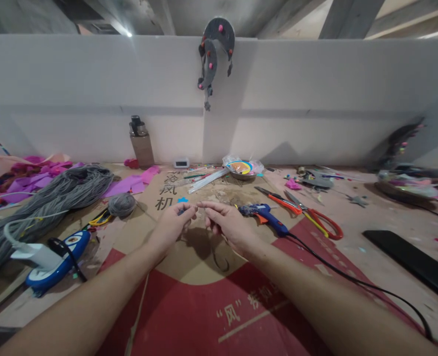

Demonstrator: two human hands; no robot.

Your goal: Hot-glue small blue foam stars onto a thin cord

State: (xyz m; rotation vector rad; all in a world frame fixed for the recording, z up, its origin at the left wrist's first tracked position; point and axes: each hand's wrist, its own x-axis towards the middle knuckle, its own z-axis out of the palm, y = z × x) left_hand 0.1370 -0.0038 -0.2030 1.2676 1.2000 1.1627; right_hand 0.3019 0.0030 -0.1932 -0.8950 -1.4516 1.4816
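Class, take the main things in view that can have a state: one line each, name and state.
Left hand: fingertips pinched together
Right hand: fingertips pinched, apparently on the grey strand
Grey strand: slack, lower end curled
Yarn ball: wound
Yarn hank: loose, not balled
Glue gun: lying down, corded
Scissors: lying flat, closure unclear
Charger: plugged into the power strip
Bottle: upright
Crescent ornament: hung on the wall
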